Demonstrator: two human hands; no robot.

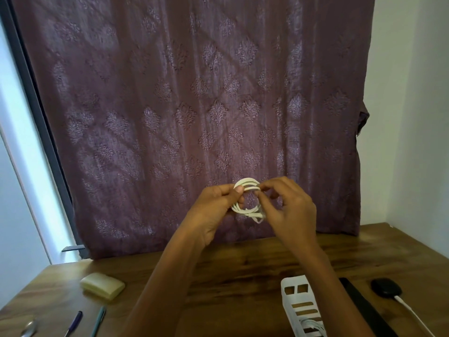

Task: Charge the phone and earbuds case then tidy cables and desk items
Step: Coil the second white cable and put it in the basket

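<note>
The coiled white cable (246, 184) is held in the air above the counter (230, 276), before a purple curtain (194, 105). The left hand (213, 210) pinches its left side and the right hand (289, 210) pinches its right side. A black earbuds case (385, 288) lies on the counter at the right.

wht cable (246, 184), mauve damask curtain (170, 105), blk case (385, 288)

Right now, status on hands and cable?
Left hand and right hand pinch cable coil above desk. Earbuds case plugged in, right. Basket beneath right forearm.
</note>
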